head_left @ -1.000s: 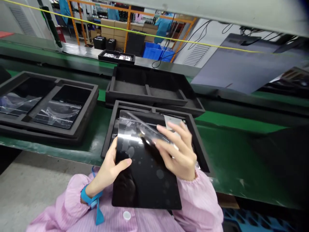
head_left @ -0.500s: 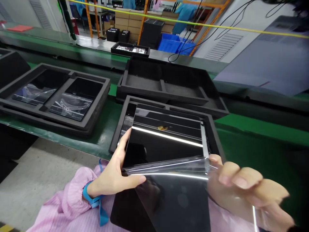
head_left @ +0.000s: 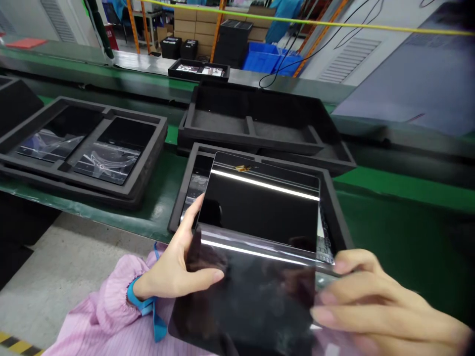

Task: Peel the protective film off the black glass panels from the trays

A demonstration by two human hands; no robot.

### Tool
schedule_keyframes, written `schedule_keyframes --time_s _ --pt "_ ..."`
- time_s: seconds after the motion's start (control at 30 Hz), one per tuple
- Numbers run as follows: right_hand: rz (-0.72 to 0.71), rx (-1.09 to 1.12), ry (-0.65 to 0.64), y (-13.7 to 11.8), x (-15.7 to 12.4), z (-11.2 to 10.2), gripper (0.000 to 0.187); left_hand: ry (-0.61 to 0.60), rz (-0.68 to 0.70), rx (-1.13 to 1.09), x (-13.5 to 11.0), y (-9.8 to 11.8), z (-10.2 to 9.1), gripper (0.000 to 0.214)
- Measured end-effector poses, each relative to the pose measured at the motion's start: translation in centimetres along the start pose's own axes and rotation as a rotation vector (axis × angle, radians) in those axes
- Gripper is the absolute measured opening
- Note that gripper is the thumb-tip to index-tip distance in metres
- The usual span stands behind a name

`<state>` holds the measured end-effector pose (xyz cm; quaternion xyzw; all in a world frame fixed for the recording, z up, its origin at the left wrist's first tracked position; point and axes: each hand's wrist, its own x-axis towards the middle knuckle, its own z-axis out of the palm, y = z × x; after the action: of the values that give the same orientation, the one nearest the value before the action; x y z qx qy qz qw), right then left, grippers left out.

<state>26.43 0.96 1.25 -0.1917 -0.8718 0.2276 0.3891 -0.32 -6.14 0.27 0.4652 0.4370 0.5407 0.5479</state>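
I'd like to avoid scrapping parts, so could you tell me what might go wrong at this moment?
The left hand grips the glossy black panel by one edge only, so it could tilt or slip onto the foam tray below. The right hand pulls a clear film across it; a jerk might twist the panel. Bare fingers on the glass may leave smudges.
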Motion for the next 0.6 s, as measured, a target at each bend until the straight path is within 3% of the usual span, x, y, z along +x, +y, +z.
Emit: schedule_keyframes --time_s 0.03,0.1,0.27,0.37,0.47,0.6 --pt "-0.131 0.040 -0.142 -0.4 1.0 -0.3 0.036 -0.019 -0.003 -0.014 0.3 -0.2 -0.2 0.100" --pt "-0.209 0.137 -0.301 -0.8 3.3 -0.5 0.050 -0.029 -0.016 -0.047 1.1 -0.7 -0.8 0.097" --pt "-0.311 0.124 -0.569 0.5 8.6 -0.4 0.038 0.086 -0.153 -0.163 3.2 -0.6 -1.3 0.077" --pt "-0.333 0.057 -0.600 1.4 10.0 -0.7 0.032 0.173 -0.195 -0.236 3.9 0.1 -0.6 0.066" --pt "-0.283 -0.062 -0.482 1.9 10.0 -0.4 0.020 0.236 -0.157 -0.228 4.2 0.4 -0.2 0.059" --pt "-0.079 -0.275 0.041 2.4 9.3 1.1 0.026 0.282 -0.094 -0.092 5.0 -0.4 -1.4 0.052"
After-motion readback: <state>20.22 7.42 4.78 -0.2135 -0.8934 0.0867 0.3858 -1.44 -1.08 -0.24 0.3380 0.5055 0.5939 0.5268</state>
